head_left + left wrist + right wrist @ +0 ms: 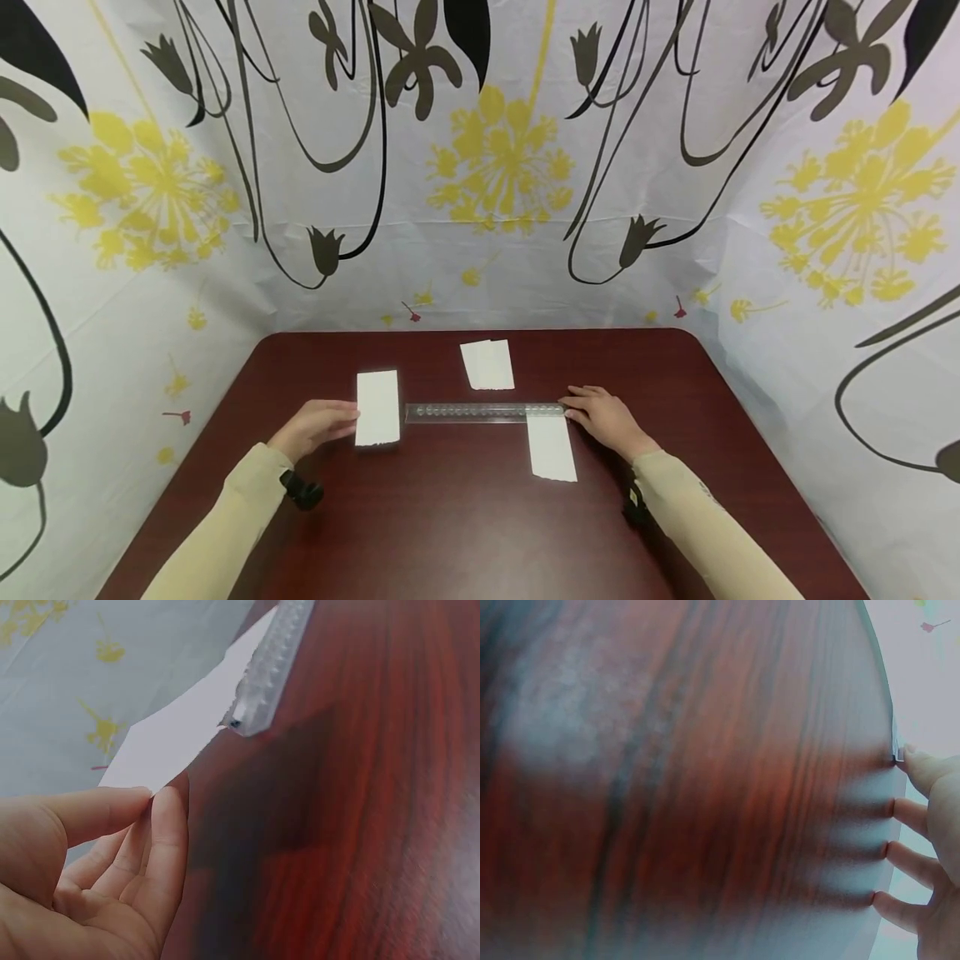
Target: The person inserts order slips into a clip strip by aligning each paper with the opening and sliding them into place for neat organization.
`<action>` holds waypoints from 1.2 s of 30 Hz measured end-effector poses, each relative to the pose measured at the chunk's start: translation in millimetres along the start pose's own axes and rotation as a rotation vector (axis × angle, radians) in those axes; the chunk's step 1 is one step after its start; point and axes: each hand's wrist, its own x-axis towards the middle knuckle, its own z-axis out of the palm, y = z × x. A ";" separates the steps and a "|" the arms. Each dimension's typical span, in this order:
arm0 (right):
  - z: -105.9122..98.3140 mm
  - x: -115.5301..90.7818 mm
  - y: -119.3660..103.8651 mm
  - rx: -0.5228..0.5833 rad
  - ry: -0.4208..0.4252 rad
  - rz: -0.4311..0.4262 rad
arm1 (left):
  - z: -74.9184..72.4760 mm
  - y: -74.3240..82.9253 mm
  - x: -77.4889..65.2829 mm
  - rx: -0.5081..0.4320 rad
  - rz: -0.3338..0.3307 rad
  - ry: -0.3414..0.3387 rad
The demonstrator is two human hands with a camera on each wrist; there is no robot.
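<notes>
Your left grip is closed to a thin pinch, thumb and fingertip meeting on the outer edge of a white slip just beyond the left end of the clear ruler; your right grip lies with fingers spread, touching the ruler's right end rather than curled round it. Expect the slip to be paper: next to no weight, limp, easily creased or torn, so a light pinch at the edge, as you have it, should be enough. The ruler looks like stiff, light plastic, likely to skate on the polished surface; press it flat with your fingertips near an end, clear of the second slip, whose top edge overlaps the ruler's right part. From the head view you get the layout, including the overlapping slips beyond the ruler, but your held slip could almost pass for lying flat. The left wrist view shows it raised, with a shadow below and a ragged edge beside the ruler; whether the two touch, you cannot tell. The right wrist view gives you the separate fingertips, yet barely a corner of the ruler.
</notes>
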 end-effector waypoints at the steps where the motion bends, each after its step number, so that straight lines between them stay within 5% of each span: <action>1: 0.0 -0.1 0.0 0.000 0.000 0.001 | -0.5 -2.6 -0.5 0.017 0.001 -0.001; 36: 3.5 1.0 3.7 -0.003 -0.002 -0.010 | 15.7 -20.3 -12.5 0.067 0.003 -0.059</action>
